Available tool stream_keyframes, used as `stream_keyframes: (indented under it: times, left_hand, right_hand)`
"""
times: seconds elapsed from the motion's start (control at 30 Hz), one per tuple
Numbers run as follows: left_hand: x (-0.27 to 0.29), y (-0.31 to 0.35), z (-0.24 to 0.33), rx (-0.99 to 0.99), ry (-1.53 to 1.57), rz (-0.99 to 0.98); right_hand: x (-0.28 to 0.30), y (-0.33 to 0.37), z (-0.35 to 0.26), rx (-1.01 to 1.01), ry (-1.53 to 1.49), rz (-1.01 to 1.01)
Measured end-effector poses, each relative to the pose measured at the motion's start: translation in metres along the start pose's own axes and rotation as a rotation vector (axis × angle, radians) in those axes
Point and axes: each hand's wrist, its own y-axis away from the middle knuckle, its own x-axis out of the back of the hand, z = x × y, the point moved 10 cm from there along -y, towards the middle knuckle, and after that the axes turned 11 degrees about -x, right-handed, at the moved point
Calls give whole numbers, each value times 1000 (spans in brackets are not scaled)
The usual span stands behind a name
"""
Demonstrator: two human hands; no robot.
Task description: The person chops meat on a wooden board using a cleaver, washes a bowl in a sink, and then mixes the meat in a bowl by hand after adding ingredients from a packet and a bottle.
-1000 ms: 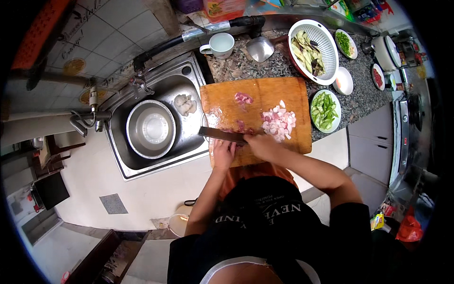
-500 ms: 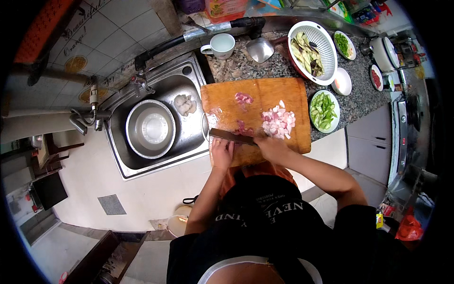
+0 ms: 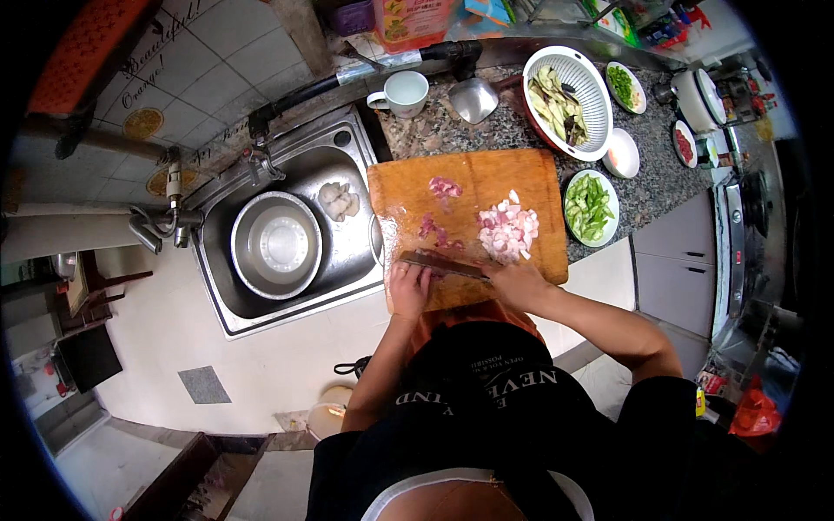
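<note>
My right hand (image 3: 514, 285) is closed around the handle of a cleaver (image 3: 445, 264), whose blade points left across the near part of a wooden cutting board (image 3: 521, 174). My left hand (image 3: 410, 288) rests at the blade's left end with its fingers bent and pressed down; what lies under them is hidden. Just beyond the blade are small dark red meat pieces (image 3: 439, 233). Farther back sits another little heap of red meat (image 3: 445, 187). A larger pile of pale pink diced meat (image 3: 508, 230) lies right of centre.
Left of the board is a steel sink (image 3: 347, 260) with a metal basin (image 3: 278, 246) and a pale, soft-looking lump (image 3: 339, 201). Sliced green peppers (image 3: 591, 208), a small white bowl (image 3: 622, 153), a colander of eggplant strips (image 3: 599, 95), a ladle (image 3: 473, 101) and a mug (image 3: 405, 93) stand around the board.
The cleaver has come nearer to me and its blade has tilted. More of the red pieces beyond it now show. Both hands have stayed in nearly the same place.
</note>
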Motion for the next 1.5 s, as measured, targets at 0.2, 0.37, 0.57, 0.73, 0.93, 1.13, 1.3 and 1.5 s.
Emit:
stream_keyframes:
  times: [0.2,0.37,0.57,0.73,0.93,1.13,1.3,1.5]
  left_hand:
    - [-8,-1,-1,-19,87,-44]
    - [7,-3,3,-5,45,38]
    - [-4,6,-2,10,10,-50]
    - [-1,-1,2,-39,14,-27]
    - [4,-1,4,-30,-37,23]
    - [1,15,-4,57,-14,20]
    - [-10,6,2,14,85,-4]
    - [-16,13,-6,24,98,-36]
  right_hand:
    - [-9,-71,-63,153,-53,176]
    - [25,-45,-36,80,-108,198]
    - [-11,0,2,55,63,55]
    - [-17,-40,-25,146,-104,208]
    - [5,-51,-41,106,-103,95]
    - [-15,-3,16,121,-179,127]
    - [-25,10,23,-72,-61,10]
    - [-4,33,4,-46,-75,-5]
